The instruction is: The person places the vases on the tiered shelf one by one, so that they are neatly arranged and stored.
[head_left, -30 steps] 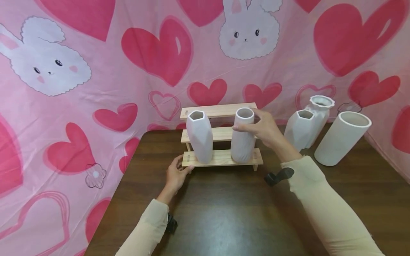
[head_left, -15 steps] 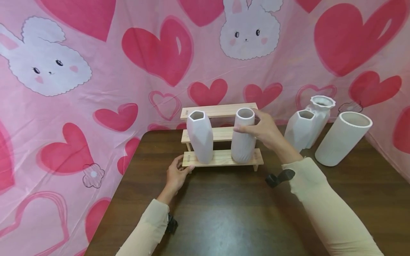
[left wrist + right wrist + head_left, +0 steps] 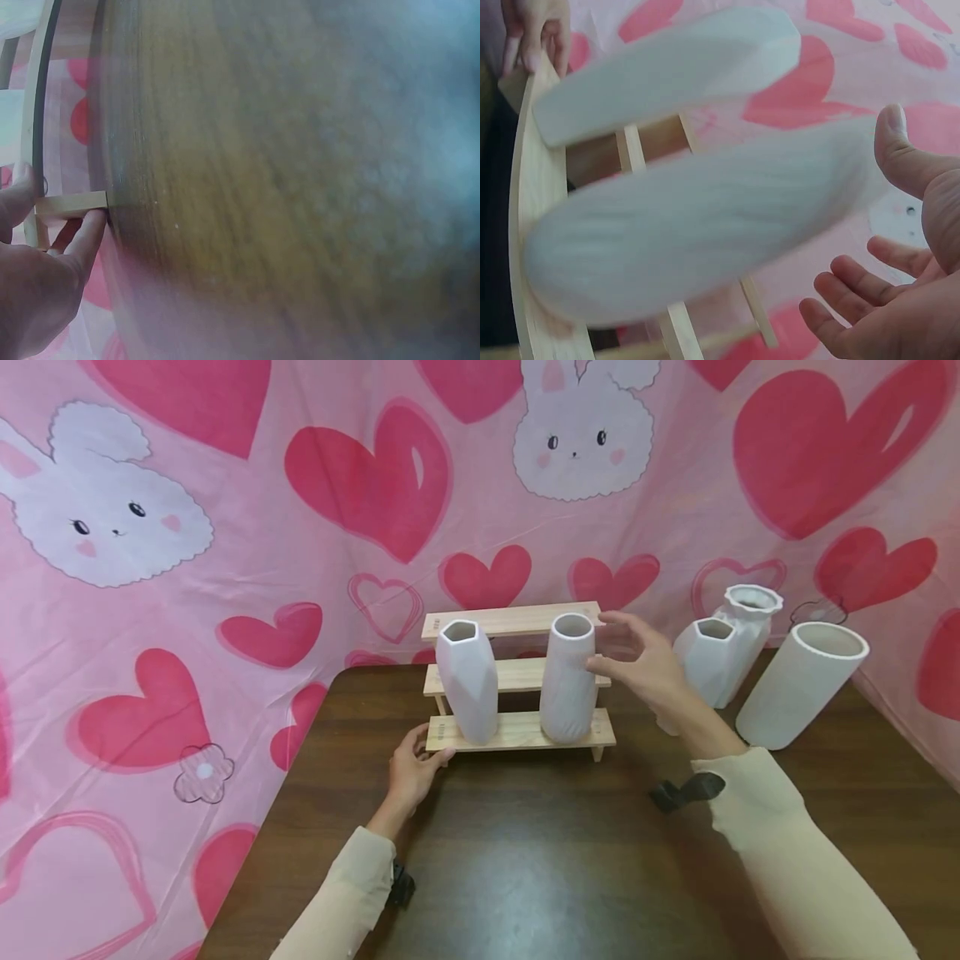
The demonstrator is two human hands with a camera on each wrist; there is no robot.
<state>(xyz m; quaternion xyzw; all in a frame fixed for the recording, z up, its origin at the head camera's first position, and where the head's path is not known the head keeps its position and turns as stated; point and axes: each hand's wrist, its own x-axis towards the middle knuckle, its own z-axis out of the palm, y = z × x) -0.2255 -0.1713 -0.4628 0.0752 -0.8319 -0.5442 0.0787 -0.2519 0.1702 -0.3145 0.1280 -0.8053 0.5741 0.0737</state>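
The wooden rack (image 3: 517, 675) was pinched at its left end by the left hand (image 3: 412, 775), and the right hand (image 3: 651, 670) was held spread just beside the round-mouthed vase (image 3: 567, 693), seated on the bottom shelf (image 3: 519, 728).

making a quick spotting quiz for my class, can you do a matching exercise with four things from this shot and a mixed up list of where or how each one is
Column one
1. left hand
2. right hand
3. scalloped-rim vase
4. three-tier stand

Column two
A. standing on the table, behind a faceted vase
B. gripping the left end of the bottom tier
C. pale wood
D. spread, gripping nothing

Right pairs: 1-B, 2-D, 3-A, 4-C
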